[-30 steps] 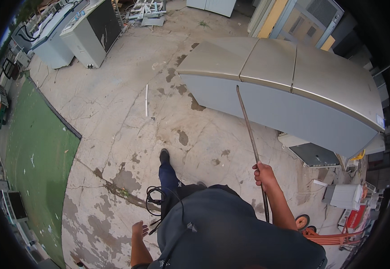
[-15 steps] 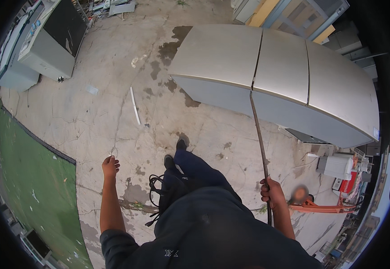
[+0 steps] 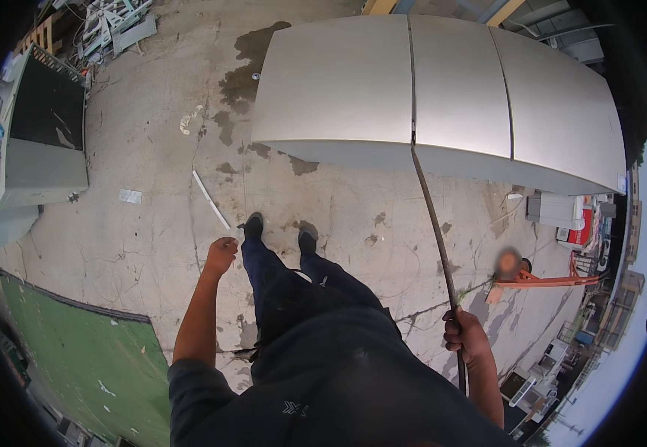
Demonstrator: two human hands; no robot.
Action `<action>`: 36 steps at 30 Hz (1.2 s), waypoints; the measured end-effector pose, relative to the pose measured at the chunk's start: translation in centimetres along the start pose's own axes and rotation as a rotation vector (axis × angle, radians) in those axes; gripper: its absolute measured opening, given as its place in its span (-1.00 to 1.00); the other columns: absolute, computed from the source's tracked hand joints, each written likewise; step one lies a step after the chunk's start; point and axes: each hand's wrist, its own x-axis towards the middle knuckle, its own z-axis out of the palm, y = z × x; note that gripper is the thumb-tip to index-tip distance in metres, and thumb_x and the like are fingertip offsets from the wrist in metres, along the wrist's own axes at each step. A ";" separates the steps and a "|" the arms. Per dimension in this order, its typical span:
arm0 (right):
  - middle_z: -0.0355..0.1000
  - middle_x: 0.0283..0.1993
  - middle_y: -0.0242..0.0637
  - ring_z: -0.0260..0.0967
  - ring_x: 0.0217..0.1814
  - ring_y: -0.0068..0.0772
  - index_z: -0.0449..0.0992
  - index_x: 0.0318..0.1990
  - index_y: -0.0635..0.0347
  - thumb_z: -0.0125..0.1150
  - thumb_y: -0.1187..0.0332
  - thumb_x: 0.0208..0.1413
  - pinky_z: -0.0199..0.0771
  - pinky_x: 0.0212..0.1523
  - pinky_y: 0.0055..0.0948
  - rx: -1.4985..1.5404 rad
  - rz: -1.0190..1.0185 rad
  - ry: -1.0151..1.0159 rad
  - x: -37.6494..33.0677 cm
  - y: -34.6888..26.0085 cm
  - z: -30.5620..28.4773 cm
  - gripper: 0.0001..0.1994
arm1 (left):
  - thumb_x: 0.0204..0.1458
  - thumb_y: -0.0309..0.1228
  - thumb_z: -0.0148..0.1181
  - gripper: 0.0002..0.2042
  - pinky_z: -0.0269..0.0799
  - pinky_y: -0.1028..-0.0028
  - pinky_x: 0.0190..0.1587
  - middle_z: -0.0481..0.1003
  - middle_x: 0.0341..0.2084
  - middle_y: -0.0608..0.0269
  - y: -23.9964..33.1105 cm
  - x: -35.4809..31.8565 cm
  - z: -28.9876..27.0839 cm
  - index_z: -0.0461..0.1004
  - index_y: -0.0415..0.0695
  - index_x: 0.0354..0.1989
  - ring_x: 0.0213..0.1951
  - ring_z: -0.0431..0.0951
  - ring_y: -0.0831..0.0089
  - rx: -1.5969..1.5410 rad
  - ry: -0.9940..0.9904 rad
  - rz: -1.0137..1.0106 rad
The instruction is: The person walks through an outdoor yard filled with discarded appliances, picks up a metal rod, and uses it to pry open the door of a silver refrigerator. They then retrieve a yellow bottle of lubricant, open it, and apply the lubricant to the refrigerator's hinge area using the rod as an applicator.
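Note:
In my right hand (image 3: 466,335) is a long dark metal bar (image 3: 437,232), gripped near its lower end. Its far tip meets the front edge of a large silver-grey refrigerator (image 3: 331,82), at the narrow gap between two door panels. The refrigerator lies with its doors facing up. My left hand (image 3: 221,255) hangs in the air over the concrete, its fingers curled together. A small pale speck shows at those fingertips; what it is, I cannot make out.
A grey-white appliance (image 3: 40,167) stands at the left, with a scrap heap (image 3: 119,30) behind it. Green matting (image 3: 78,350) covers the near-left ground. A white strip (image 3: 210,197) lies beside my feet. An orange hand truck (image 3: 547,281) lies at the right.
My view has shifted and turned, and my feet have stepped to new spots. The left hand has swung inward. The bar stays in my right hand with its tip at the same gap.

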 end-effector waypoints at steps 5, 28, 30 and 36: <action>0.01 -0.55 -0.59 -0.17 -0.64 -0.70 0.41 -0.15 0.14 -0.11 0.06 0.51 -0.18 -0.65 -0.57 0.148 0.041 0.016 -1.8 -0.6 5.1 -0.66 | 0.23 -0.27 0.26 -0.65 0.47 0.46 -0.38 0.61 -0.42 0.21 3.9 3.6 -3.6 0.60 -0.34 0.00 -0.47 0.53 0.51 0.125 -0.029 0.070; 0.03 -0.53 -0.53 -0.14 -0.61 -0.67 0.42 -0.12 0.17 -0.09 0.08 0.49 -0.11 -0.64 -0.59 0.325 0.073 0.020 -4.6 -4.6 14.7 -0.67 | 0.21 -0.16 0.24 -0.60 0.54 0.23 0.05 0.66 -0.15 -0.12 18.7 9.5 0.7 0.62 -0.28 -0.03 -0.05 0.67 0.02 0.665 -0.447 0.331; 0.06 -0.52 -0.52 -0.13 -0.61 -0.67 0.42 -0.11 0.18 -0.08 0.10 0.49 -0.09 -0.64 -0.59 0.347 0.055 0.038 -4.2 -5.7 16.7 -0.68 | 0.20 -0.15 0.25 -0.60 0.54 0.22 0.05 0.66 -0.16 -0.12 20.8 11.9 -0.3 0.63 -0.28 -0.03 -0.06 0.67 0.02 0.752 -0.481 0.331; 0.12 -0.48 -0.48 -0.11 -0.62 -0.68 0.40 0.03 0.20 -0.05 0.15 0.48 -0.10 -0.66 -0.58 0.546 0.047 -0.014 -5.0 -8.8 21.8 -0.71 | 0.20 -0.14 0.25 -0.62 0.55 0.21 0.03 0.67 -0.16 -0.08 27.9 17.3 -3.6 0.64 -0.21 -0.02 -0.07 0.68 0.04 0.893 -0.470 0.419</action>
